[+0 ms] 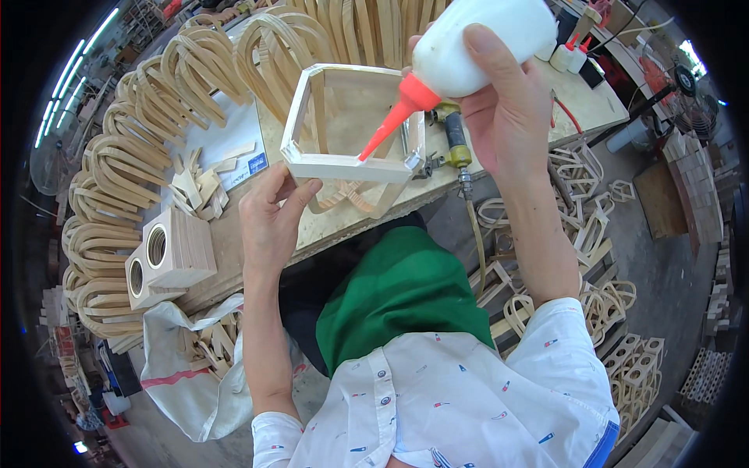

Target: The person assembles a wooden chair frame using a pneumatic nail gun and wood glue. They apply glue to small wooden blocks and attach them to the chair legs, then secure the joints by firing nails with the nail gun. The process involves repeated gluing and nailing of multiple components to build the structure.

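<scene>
My right hand (511, 113) is wrapped round a white glue bottle (452, 54), tipped with its long red nozzle (394, 117) pointing down to the left. The nozzle tip meets the near bar of a pale, many-sided wooden frame (331, 165). My left hand (269, 207) pinches that frame at its near left corner, thumb and fingers closed on the wood. The frame is raised above the workbench (312, 234), tilted toward me. Just right of it lies an air tool (455, 136) with a hose attached, partly hidden behind the frame and my right hand.
Bent wooden loops (117, 168) line the bench's left and far sides. Wood offcuts (199, 187) and a block with two threaded holes (175, 249) sit at left. A white sack (195, 390) stands below. More glue bottles (569, 54) are at far right; wooden frames (589, 226) cover the floor.
</scene>
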Tool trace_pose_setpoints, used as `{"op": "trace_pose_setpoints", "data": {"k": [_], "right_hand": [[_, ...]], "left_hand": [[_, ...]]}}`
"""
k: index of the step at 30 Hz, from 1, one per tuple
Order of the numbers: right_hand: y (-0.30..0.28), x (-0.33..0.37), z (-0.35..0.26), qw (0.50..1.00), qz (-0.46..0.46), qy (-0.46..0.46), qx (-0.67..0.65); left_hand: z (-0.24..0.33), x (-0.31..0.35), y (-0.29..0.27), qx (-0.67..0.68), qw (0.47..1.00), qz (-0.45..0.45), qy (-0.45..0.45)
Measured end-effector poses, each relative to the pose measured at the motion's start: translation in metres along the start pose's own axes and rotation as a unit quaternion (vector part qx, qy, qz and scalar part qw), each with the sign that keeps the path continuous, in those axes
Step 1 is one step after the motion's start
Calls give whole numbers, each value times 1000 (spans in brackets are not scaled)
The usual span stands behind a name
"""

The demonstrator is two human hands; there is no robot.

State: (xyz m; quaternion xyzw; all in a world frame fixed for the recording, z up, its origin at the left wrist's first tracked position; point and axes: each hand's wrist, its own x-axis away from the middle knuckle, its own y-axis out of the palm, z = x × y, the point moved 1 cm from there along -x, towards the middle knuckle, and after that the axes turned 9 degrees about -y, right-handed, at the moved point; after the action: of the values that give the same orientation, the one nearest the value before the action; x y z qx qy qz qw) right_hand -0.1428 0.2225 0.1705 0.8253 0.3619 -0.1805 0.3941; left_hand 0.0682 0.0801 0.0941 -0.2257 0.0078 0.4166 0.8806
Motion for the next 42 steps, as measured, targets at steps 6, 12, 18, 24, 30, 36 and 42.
{"op": "trace_pose_setpoints", "data": {"k": [6, 12, 18, 24, 30, 36, 42], "right_hand": [[6, 12, -26, 992, -17, -118, 49], [3, 13, -23, 985, -64, -140, 78], [4, 20, -19, 949, -143, -246, 133], [-2, 14, -28, 951, -112, -245, 153], [-27, -8, -37, 987, 134, -81, -47], [-182, -12, 15, 952, 96, 190, 221], [-250, 6, 47, 778, -5, 244, 580]], "left_hand": [[1, -1, 3, 22, 1000, 14, -5], [3, -1, 4, 5, 1000, 14, 3], [-1, -1, 2, 13, 1000, 7, -10], [3, -1, 5, 8, 1000, 7, -3], [-16, 4, -8, 122, 992, 5, -33], [-29, 3, -16, 128, 991, 7, -25], [-32, 9, -20, 119, 991, 49, -41]]}}
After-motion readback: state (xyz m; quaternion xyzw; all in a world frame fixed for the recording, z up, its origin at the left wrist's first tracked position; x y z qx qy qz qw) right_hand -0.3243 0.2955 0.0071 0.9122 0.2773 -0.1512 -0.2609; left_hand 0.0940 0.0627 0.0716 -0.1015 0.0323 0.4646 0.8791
